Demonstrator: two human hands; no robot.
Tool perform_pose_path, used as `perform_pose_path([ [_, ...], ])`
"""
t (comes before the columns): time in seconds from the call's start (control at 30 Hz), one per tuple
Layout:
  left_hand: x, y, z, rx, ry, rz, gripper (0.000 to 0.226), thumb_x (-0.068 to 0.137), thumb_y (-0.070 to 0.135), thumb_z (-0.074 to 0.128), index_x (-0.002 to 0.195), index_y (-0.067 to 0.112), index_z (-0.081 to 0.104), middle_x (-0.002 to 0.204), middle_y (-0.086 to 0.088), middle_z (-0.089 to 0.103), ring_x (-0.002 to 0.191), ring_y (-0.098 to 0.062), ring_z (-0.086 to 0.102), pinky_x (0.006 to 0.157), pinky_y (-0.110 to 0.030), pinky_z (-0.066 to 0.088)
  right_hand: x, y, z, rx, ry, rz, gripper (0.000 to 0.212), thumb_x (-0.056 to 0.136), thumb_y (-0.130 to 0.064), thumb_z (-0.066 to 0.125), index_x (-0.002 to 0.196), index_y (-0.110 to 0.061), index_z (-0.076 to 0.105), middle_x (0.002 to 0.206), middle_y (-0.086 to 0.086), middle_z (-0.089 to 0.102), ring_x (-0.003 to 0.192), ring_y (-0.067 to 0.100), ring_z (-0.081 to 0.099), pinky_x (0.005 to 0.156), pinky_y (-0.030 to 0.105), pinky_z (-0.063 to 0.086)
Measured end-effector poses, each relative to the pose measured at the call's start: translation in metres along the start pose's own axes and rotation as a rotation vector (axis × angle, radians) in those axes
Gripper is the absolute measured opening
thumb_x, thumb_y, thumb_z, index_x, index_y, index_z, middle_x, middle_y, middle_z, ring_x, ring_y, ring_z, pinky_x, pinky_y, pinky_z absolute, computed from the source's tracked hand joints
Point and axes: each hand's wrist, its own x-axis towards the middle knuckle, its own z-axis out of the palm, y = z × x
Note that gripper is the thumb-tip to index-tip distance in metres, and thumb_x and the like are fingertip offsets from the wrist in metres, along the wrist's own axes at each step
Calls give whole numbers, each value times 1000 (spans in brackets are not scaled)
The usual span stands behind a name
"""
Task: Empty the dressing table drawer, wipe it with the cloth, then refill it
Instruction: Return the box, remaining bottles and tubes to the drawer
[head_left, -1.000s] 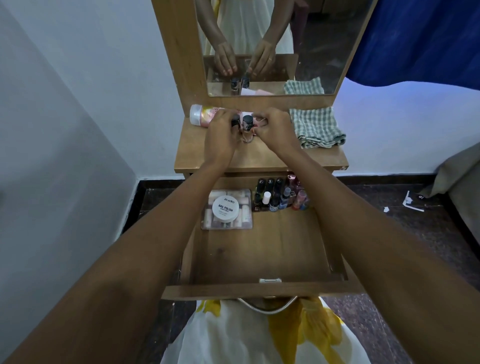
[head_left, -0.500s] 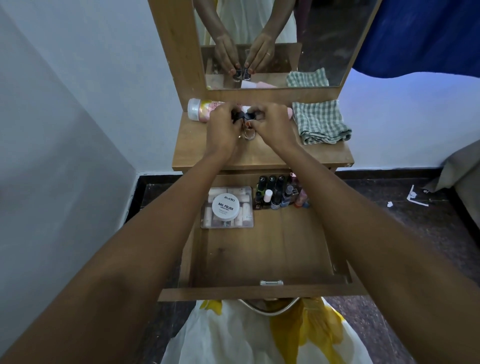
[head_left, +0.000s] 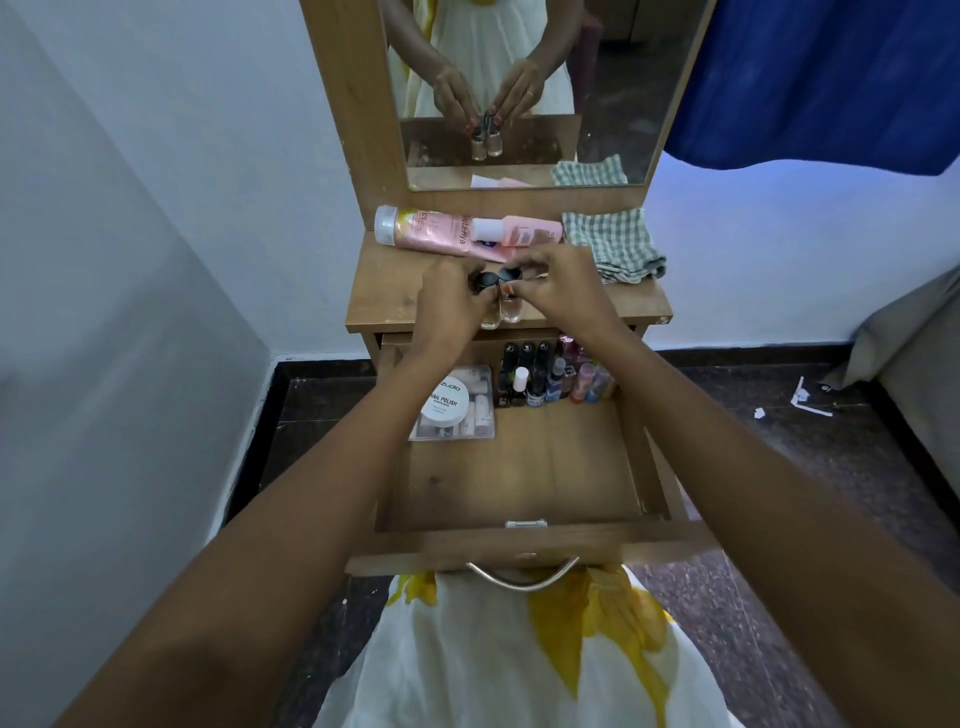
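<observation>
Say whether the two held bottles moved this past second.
Yes: the bottles came forward, away from the pink tube, toward the front edge of the tabletop.

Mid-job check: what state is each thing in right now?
Drawer: pulled open, items inside.
Nail polishes: upright at drawer's back.
Cloth: folded on tabletop, untouched.
Pink tube: lying flat, capped.
Left hand: pinches left clear bottle by cap.
Right hand: pinches right clear bottle by cap.

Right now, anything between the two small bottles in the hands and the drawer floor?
Nothing visible. The left hand and right hand pinch the two small bottles over the tabletop's front edge; the drawer floor in front is bare, with the nail polish row and clear box at its back.
</observation>
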Motion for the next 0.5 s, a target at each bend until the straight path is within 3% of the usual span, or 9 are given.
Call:
perform_pose_path([
  [0.17,-22,0,6,12,-73,-48,39,83,10,67,119,0,61,116,-17,65,104,-25,64,93,-29,48,-29,7,1,-8,-22,9,23,77,-1,67,100,-2,70,94,16,71,81,19,64,68,8,44],
  [0.27,-37,-6,13,-8,-127,-44,32,80,9,70,110,-1,66,105,-18,69,93,-27,66,86,-38,53,-45,13,6,-19,-50,45,23,78,0,65,100,-2,69,91,16,71,83,22,66,68,15,47],
  [0.37,-51,-12,20,-6,-182,-55,26,79,4,69,103,-3,68,98,-19,71,85,-26,65,79,-33,50,-61,18,14,-34,-68,41,24,77,2,64,100,2,69,86,21,71,82,29,67,69,22,47],
  [0.5,-61,-25,34,64,-248,-95,19,79,1,65,98,-1,69,95,-19,70,87,-32,65,76,-36,49,-77,32,28,-56,-113,104,35,79,0,64,114,0,63,106,17,69,95,26,65,78,16,45],
])
